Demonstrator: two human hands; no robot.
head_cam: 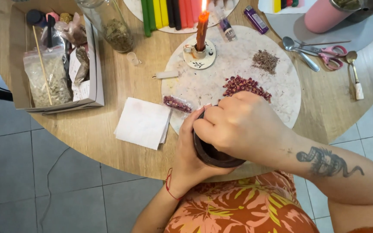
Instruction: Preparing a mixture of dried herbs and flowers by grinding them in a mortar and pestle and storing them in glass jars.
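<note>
The left hand [191, 149] cupped the dark bowl [214, 155] from below, the right hand [238, 125] closed over its top, red petals [244, 86] just beyond them.

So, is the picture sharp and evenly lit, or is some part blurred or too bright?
Head view: soft, even daylight, with faint shadows under the hands around the dark bowl; the candle flame is blown out to white; the bottle shows slight glare; the edges bend a little from the wide lens; focus is sharp overall.
</note>
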